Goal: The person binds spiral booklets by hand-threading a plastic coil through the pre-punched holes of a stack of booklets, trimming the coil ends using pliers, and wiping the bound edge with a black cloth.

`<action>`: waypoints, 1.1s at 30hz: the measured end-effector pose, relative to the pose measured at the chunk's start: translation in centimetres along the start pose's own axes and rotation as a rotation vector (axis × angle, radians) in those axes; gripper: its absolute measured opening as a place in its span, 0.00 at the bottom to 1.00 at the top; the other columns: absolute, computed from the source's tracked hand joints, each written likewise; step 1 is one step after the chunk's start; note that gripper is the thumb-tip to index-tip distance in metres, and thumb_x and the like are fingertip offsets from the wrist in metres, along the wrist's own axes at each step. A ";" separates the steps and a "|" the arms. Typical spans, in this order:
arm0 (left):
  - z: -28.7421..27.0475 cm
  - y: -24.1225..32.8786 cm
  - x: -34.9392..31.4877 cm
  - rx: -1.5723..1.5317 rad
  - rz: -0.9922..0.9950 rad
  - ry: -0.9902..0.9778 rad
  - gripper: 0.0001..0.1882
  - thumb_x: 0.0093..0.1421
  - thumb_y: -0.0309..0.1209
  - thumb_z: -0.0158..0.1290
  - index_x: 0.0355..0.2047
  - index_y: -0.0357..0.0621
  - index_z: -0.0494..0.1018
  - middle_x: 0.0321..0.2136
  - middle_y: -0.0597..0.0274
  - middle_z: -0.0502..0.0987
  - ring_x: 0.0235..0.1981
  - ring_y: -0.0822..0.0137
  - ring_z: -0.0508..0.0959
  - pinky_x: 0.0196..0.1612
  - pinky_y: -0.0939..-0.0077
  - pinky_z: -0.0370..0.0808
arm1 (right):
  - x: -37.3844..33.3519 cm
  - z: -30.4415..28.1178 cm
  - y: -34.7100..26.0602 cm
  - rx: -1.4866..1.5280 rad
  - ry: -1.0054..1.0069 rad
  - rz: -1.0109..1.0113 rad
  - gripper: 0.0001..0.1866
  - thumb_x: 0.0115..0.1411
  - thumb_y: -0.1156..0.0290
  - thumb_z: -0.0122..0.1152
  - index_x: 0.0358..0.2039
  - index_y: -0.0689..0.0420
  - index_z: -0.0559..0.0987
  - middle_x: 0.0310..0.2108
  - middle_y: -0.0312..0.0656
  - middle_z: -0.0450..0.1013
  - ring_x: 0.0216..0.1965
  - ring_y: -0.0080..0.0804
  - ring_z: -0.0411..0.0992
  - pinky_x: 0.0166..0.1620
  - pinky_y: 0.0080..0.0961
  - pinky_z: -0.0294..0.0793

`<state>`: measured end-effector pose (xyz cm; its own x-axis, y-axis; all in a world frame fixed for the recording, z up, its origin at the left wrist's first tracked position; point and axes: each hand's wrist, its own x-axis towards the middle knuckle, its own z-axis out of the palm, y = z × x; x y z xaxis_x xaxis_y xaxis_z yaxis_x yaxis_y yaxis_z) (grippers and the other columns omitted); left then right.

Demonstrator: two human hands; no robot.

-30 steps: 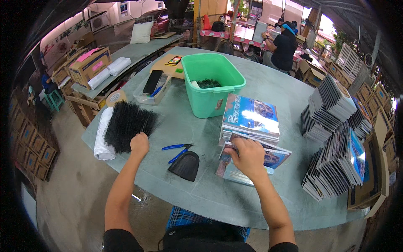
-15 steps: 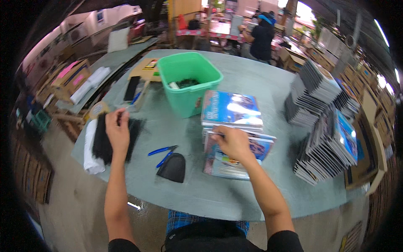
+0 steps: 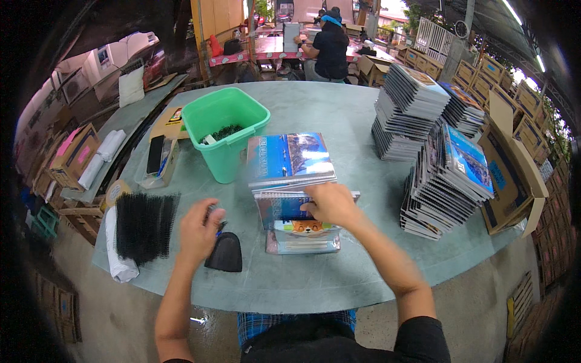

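My right hand grips the top edge of a blue-covered booklet. The booklet stands tilted against a stack of similar booklets, and a booklet with a cartoon animal face lies below it. My left hand is over the table, its fingers curled toward the thumb around something small and dark. Beside that hand are a rounded black pad and blue-handled cutters, mostly hidden by the hand. Farther left lies a bundle of black plastic binding coils.
A green bin with black scraps stands behind the left hand. Spiral-bound booklets are piled at the right, by an open carton. A white roll, tape roll and small tray sit left. Another person sits far back.
My left hand has moved from above the black coils rightward to beside the pad. The right hand remains at the booklet, which now stands straighter. The whole view has shifted.
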<state>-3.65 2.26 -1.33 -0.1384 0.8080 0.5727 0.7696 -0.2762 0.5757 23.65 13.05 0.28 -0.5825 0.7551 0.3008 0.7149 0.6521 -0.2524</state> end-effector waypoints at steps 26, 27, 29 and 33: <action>3.7 5.0 7.1 -0.423 -0.074 -0.469 0.16 0.46 0.30 0.63 0.36 0.40 0.75 0.29 0.60 0.79 0.30 0.72 0.75 0.35 0.74 0.71 | -3.2 -1.2 5.8 1.300 0.626 0.068 0.20 0.50 0.77 0.65 0.43 0.60 0.69 0.39 0.39 0.73 0.39 0.24 0.70 0.45 0.22 0.68; 3.6 4.5 7.1 -0.324 -0.067 -0.517 0.17 0.46 0.30 0.64 0.37 0.40 0.75 0.30 0.60 0.79 0.31 0.73 0.75 0.36 0.74 0.72 | -3.2 -0.9 5.7 1.279 0.613 0.041 0.18 0.49 0.78 0.64 0.41 0.60 0.70 0.37 0.38 0.74 0.38 0.23 0.71 0.44 0.21 0.68; 3.8 3.6 6.7 -0.263 -0.056 -0.550 0.19 0.46 0.29 0.64 0.39 0.41 0.75 0.32 0.59 0.79 0.32 0.73 0.76 0.37 0.74 0.72 | -3.5 -0.8 5.1 1.266 0.568 0.072 0.16 0.49 0.81 0.63 0.38 0.60 0.71 0.34 0.37 0.74 0.35 0.22 0.71 0.41 0.20 0.69; 4.6 2.3 5.2 -0.346 -0.049 -0.511 0.24 0.42 0.28 0.65 0.42 0.41 0.73 0.37 0.59 0.79 0.37 0.70 0.76 0.41 0.72 0.72 | -3.8 -0.2 4.5 1.237 0.509 0.081 0.15 0.49 0.82 0.63 0.38 0.60 0.71 0.33 0.38 0.75 0.35 0.22 0.72 0.40 0.20 0.70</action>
<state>0.25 8.19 0.24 0.2137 0.9475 0.2380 0.5117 -0.3160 0.7989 29.14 13.06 -1.81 -0.1541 0.8613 0.4842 -0.2346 0.4441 -0.8647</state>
